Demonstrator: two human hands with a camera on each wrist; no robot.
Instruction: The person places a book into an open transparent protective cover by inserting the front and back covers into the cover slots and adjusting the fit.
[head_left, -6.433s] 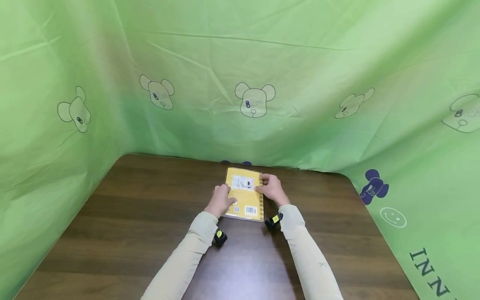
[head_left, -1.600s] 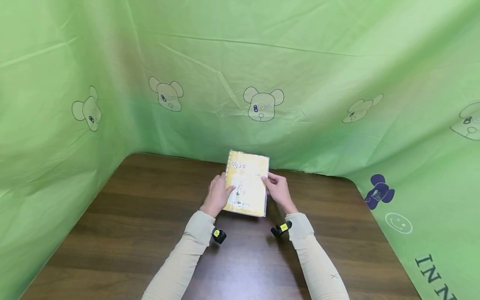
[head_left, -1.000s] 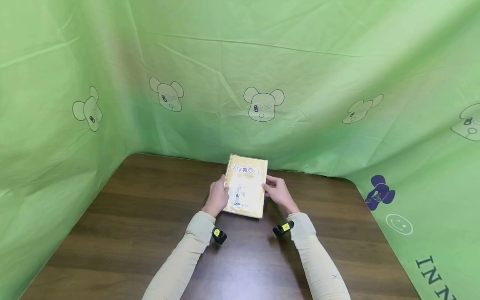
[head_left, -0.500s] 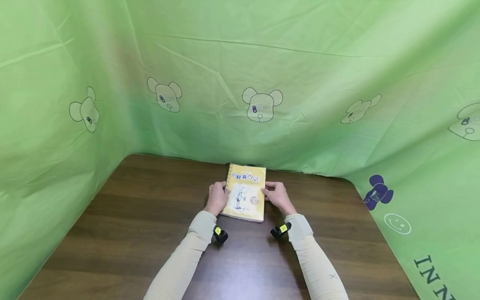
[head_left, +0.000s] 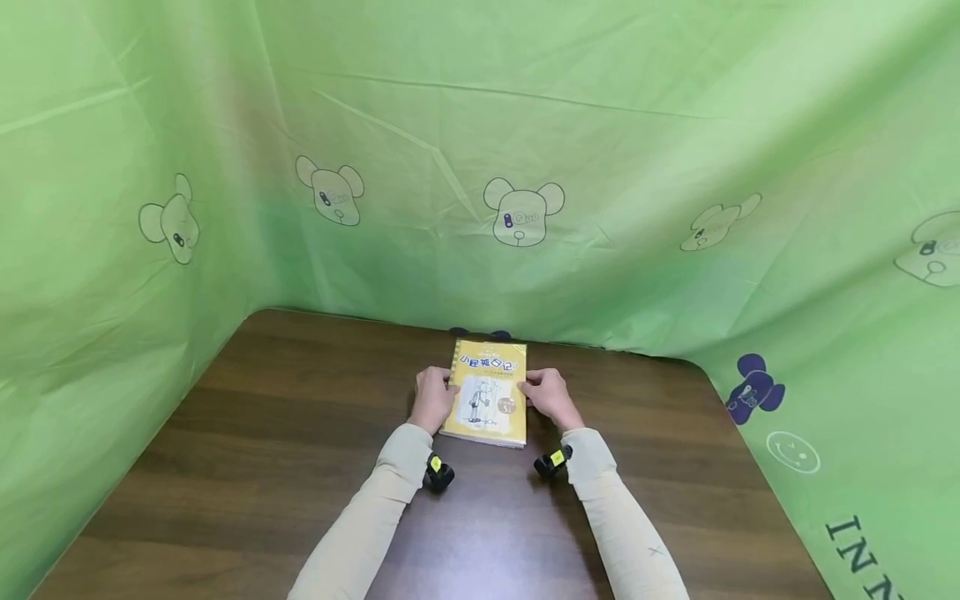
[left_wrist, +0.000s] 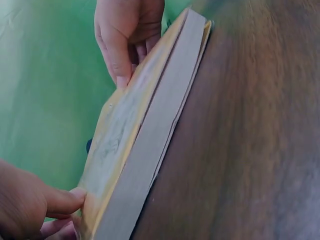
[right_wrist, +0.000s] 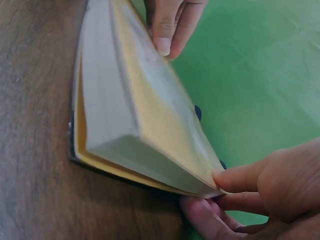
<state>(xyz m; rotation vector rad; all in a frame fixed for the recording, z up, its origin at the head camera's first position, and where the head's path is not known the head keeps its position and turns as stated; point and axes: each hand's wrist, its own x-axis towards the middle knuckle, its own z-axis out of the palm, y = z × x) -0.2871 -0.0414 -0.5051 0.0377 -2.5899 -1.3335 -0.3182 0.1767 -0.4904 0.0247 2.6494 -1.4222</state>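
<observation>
A thick yellow book (head_left: 487,396) lies front cover up at the far middle of the table. Its cover carries a blue title and a line drawing of a figure. My left hand (head_left: 433,400) grips the left edge, thumb on the cover. At the right edge my right hand (head_left: 551,395) pinches the book, its thumb on top and fingers partly hidden beneath. In the right wrist view the book's (right_wrist: 165,110) back cover stands slightly apart from the pages. Whether the whole underside touches the table cannot be told.
The brown wooden table (head_left: 300,467) reaches back to a green curtain (head_left: 420,275) printed with bear heads. That curtain also hangs along the left and right sides. A black wrist camera (head_left: 439,473) sits at the left cuff, another black camera (head_left: 552,461) at the right.
Earlier the book lay back cover up. It then showed its front, raised and tilted between both hands. Since then it has come down flatter towards the table, both hands still holding its sides.
</observation>
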